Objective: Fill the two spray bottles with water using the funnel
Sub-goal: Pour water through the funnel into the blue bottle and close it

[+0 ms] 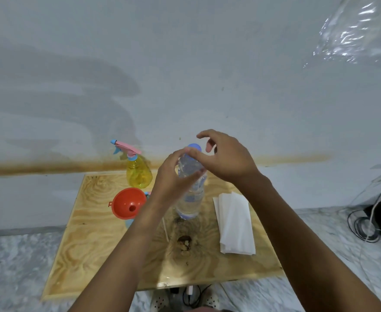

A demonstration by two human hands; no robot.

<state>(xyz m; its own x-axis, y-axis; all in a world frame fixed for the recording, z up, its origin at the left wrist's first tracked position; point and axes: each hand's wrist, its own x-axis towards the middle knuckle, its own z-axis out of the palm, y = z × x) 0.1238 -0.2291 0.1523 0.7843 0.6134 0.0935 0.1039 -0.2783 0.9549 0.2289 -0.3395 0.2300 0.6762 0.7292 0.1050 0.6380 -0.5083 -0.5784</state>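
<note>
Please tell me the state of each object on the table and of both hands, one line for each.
Water bottle: upright, blue cap on, holding water.
Yellow spray bottle: upright, pink sprayer head on; water level cannot be told.
Orange funnel: sitting in a second, mostly hidden bottle.
White paper stack: lying flat, untouched.
Left hand: gripping the water bottle's upper part.
Right hand: open, fingers curled beside the cap.

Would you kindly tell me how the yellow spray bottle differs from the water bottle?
The yellow spray bottle is tinted and squat with a pink trigger head; the water bottle is clear and tall with a blue cap. The spray bottle stands untouched; the left hand grips the water bottle. Both stand upright.
</note>
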